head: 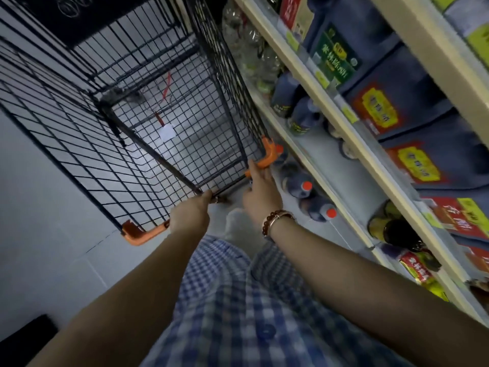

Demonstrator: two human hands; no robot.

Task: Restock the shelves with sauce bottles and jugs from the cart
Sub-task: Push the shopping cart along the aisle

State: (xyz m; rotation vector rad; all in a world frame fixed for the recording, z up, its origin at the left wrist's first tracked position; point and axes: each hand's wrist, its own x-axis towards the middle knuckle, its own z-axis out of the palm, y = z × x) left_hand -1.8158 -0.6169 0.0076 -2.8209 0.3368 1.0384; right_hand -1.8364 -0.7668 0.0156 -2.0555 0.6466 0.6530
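Note:
A black wire cart with orange corner pieces stands in front of me, its basket holding only a white slip of paper. My left hand is closed around the cart's handle bar near its left end. My right hand, with a bead bracelet at the wrist, hovers with fingers spread by the bar's right end, at the orange corner; I cannot tell if it touches. To the right, shelves carry dark sauce bottles with red caps and large jugs with yellow-and-red labels.
The shelf unit runs along the whole right side, close to the cart's right wall. Clear plastic bottles fill the lower shelf farther ahead. Grey tiled floor lies to the left of the cart. A dark mat sits at the lower left.

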